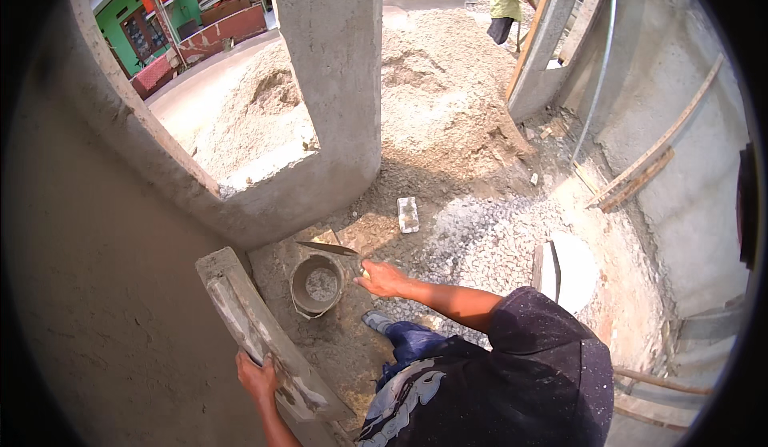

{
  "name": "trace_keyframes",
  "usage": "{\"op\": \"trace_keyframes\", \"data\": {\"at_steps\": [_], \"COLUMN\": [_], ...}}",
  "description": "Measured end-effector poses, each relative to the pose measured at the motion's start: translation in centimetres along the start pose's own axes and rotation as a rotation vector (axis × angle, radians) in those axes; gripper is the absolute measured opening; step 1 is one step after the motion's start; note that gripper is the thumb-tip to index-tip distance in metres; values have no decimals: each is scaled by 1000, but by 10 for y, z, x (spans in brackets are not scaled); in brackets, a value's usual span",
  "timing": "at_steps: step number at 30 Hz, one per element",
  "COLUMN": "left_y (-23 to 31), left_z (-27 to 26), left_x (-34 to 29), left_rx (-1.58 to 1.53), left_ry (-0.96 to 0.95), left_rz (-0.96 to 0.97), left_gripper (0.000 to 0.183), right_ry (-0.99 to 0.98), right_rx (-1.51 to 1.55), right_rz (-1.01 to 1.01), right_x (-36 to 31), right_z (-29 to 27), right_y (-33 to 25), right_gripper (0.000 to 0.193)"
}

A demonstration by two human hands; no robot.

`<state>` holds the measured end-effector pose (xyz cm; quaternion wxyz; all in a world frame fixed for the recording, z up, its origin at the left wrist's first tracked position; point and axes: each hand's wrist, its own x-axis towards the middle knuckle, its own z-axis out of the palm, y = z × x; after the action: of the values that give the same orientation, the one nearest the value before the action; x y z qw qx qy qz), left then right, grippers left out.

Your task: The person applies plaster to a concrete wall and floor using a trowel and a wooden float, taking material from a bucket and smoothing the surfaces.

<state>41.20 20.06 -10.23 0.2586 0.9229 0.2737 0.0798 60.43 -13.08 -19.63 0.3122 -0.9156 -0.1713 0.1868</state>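
My left hand is closed around the grip strip on the back of a long plastering float, which is smeared with mortar and tilted beside the grey plastered wall on the left. My right hand is closed on the handle of a trowel. The trowel's pointed blade reaches left, over the far rim of a mortar-stained bucket. Some grey material shows at the bottom of the bucket, which stands on the ground between my two hands.
A pale block lies beyond the bucket, with gravel to its right. A sand heap fills the opening past the concrete column. Wooden strips lean on the right wall. Another person stands far back.
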Motion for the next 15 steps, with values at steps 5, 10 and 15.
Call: {"op": "trace_keyframes", "data": {"at_steps": [5,10,15], "left_y": [-34,-41,-84], "left_z": [20,40,65], "left_x": [-25,-81,-187], "left_rx": [-36,-257,-615], "left_ry": [348,462,695], "left_rz": [48,-236,-460], "left_gripper": [64,71,70], "right_ry": [-76,-232,-413], "right_rx": [-25,-233,-405], "right_rz": [57,230,426], "right_x": [-70,-128,-174], "right_z": [12,29,26], "right_y": [41,128,188], "right_gripper": [51,50,60]}}
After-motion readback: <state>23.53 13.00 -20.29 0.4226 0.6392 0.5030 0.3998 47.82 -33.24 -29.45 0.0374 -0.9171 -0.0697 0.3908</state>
